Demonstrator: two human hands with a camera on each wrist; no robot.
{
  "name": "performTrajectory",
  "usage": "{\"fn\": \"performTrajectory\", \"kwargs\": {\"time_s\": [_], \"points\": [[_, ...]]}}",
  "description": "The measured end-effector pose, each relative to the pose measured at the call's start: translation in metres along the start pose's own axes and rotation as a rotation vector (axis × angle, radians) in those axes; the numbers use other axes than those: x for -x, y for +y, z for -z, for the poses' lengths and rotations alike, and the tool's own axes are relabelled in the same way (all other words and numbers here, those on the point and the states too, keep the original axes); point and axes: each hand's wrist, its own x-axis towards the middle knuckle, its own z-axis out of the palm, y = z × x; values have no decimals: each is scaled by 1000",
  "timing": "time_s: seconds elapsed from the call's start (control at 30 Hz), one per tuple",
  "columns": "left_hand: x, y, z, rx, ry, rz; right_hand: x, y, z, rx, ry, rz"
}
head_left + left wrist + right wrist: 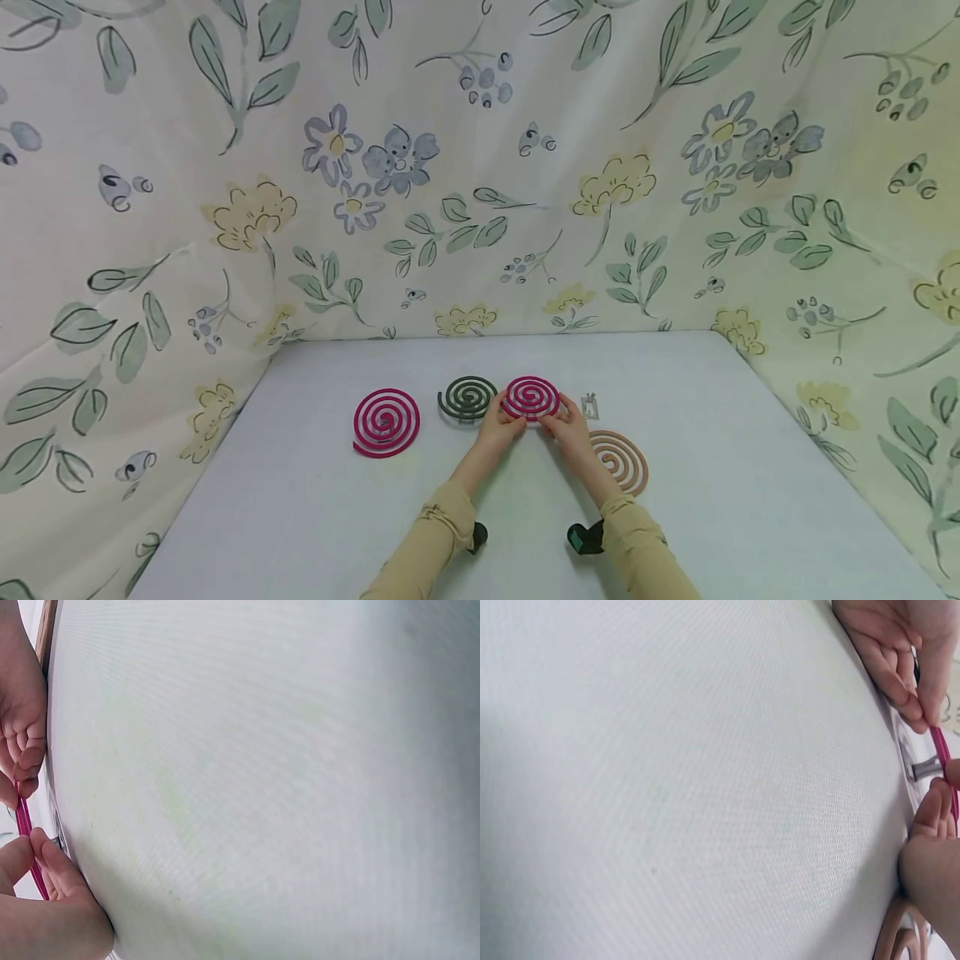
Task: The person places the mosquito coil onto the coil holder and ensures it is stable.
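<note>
Both hands hold a pink mosquito coil [530, 397] level above the table, one at each side. My left hand [498, 428] pinches its left edge between thumb and fingers. The right hand [568, 427] pinches the opposite edge. Under the coil, the right wrist view shows a small grey metal stand [927, 768]; whether the coil rests on it I cannot tell. Just left of my left hand is a dark green mosquito coil [467, 397], raised on a stand. Beyond the right hand lies a flat metal stand [590, 407].
Another pink mosquito coil [386, 423] sits at the left with a metal piece at its centre. A tan mosquito coil [622, 463] lies on the white table [300, 517], partly behind the right forearm. Floral cloth [465, 167] hangs around the back and sides.
</note>
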Motion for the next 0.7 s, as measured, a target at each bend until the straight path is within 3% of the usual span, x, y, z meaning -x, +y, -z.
{"fn": "performTrajectory", "kwargs": {"time_s": [0.1,0.23,0.33,0.43,0.53,0.57,0.67,0.7], "points": [[16,22,1,2,5,15,-5,8,2,-5,-2,24],[19,25,1,14,0,19,-17,29,7,-45,-46,128],[16,22,1,20,-5,25,-19,31,9,-43,-74,130],[8,9,1,8,-7,-22,-11,19,7,10,-70,60],[-23,-38,-1,38,-30,-109,-5,8,7,29,-80,17],[-37,-61,-2,53,-38,-163,-4,6,6,30,-81,0],[-57,-91,-5,61,-46,-188,-3,2,7,20,-83,-29],[-52,-82,-5,49,-37,-156,-4,2,6,23,-74,-39]]}}
